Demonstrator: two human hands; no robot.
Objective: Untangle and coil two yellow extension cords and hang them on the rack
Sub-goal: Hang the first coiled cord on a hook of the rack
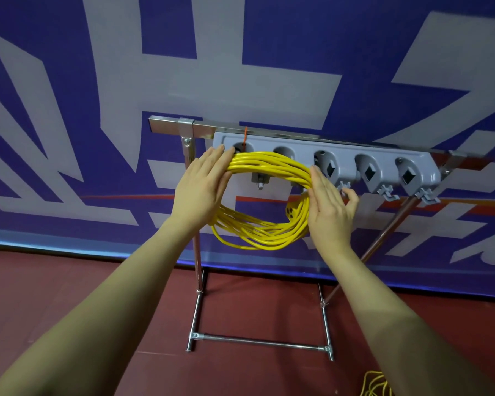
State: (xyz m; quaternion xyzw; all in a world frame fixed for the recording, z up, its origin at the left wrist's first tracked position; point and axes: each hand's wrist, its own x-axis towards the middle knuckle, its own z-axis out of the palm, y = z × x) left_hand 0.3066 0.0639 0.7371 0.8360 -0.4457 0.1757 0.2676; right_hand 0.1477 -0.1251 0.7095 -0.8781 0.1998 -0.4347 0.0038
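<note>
From the head camera, a coiled yellow extension cord [265, 195] hangs over the left end of the grey holder rack [326, 158], which is fixed to a chrome stand [197, 281] on the red floor [69, 295]. The left hand [202, 187] lies with straight fingers flat against the coil's left side, and the right hand [330, 208] presses its right side with fingers extended, neither one curled round it. A second yellow cord [376, 385] lies on the floor at the bottom edge, and the blue banner [269, 67] behind carries large white strokes that I cannot read.
</note>
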